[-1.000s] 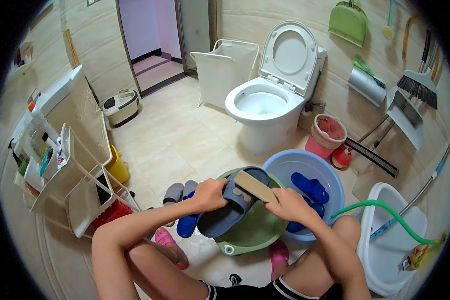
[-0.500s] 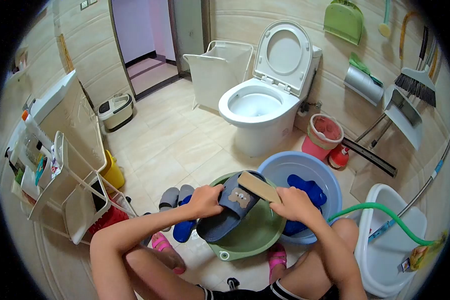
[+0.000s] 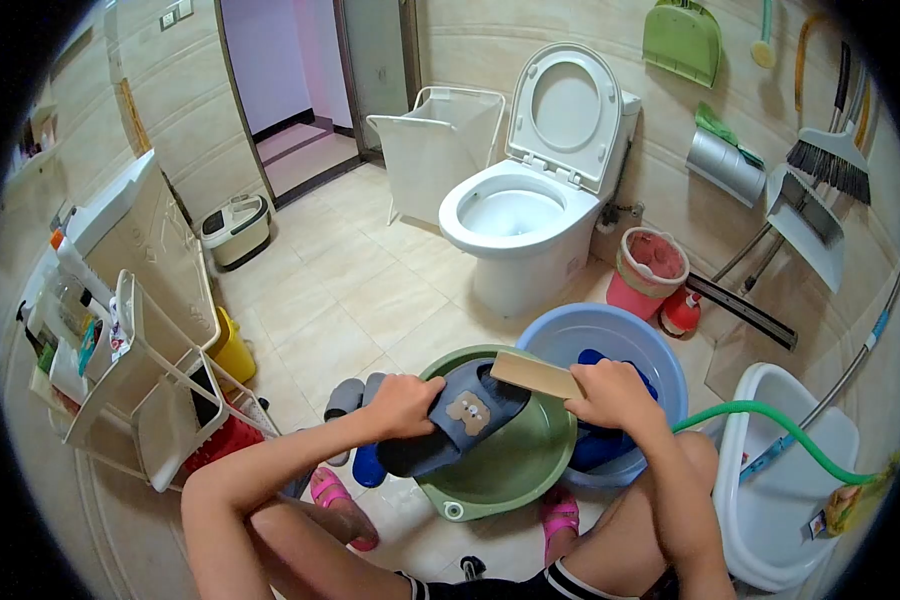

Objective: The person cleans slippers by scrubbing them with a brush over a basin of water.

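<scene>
Several bottles (image 3: 78, 268) crowd a white rack (image 3: 165, 435) at the far left, with a yellow bin (image 3: 232, 347) just behind it. Next come a pair of gray slippers (image 3: 343, 400) on the tiled floor (image 3: 310, 320) and, beside them, a blue slipper (image 3: 368, 466), partly hidden by the person's forearm. The left hand (image 3: 404, 405) is curled around the near side of a gray-blue slide slipper (image 3: 470, 425), pinching it by the strap, which bears a brown bear's face. The slipper lies between the two hands, tilted, its heel to the lower left and its toe over a green basin (image 3: 530, 455). A tan-backed brush (image 3: 537, 377) reaches to the toe; whether its bristles touch is hard to tell. The right hand (image 3: 613, 395), to the right of the slipper, is closed around the brush's near end. Beneath and beyond that hand, a light-blue basin (image 3: 676, 360) holds blue slippers (image 3: 602, 452). Farthest right, a green hose (image 3: 785, 425) crosses a white tub (image 3: 838, 440).
</scene>
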A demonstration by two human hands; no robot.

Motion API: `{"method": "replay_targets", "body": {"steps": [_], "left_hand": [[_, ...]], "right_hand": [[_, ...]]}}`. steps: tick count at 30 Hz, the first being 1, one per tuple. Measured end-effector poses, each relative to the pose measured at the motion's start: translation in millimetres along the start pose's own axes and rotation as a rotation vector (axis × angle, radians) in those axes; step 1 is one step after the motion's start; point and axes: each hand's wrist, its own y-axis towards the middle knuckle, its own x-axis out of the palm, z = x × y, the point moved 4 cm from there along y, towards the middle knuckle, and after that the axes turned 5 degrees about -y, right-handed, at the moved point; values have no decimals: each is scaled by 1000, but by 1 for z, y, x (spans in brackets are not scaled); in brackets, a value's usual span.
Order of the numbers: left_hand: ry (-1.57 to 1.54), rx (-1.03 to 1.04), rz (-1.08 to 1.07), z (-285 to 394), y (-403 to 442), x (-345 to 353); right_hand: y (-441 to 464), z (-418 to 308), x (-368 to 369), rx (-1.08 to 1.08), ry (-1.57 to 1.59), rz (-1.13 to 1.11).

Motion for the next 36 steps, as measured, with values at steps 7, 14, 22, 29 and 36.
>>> {"method": "replay_targets", "body": {"steps": [7,14,22,29,36], "left_hand": [[30,-3,26,-3,-3,-2],[-24,-41,75,9,5,-8],[-207,-113,275,3,11,-6],[-276,-185,183,28,16,3],[-246,-191,166,28,6,10]], "right_hand": [[-5,-17,11,-65,48,-15],[-11,-39,23,-148,245,-110],[-11,-63,17,-132,490,-240],[-8,-35,23,7,393,-199],[-9,-30,28,-75,455,-232]]}}
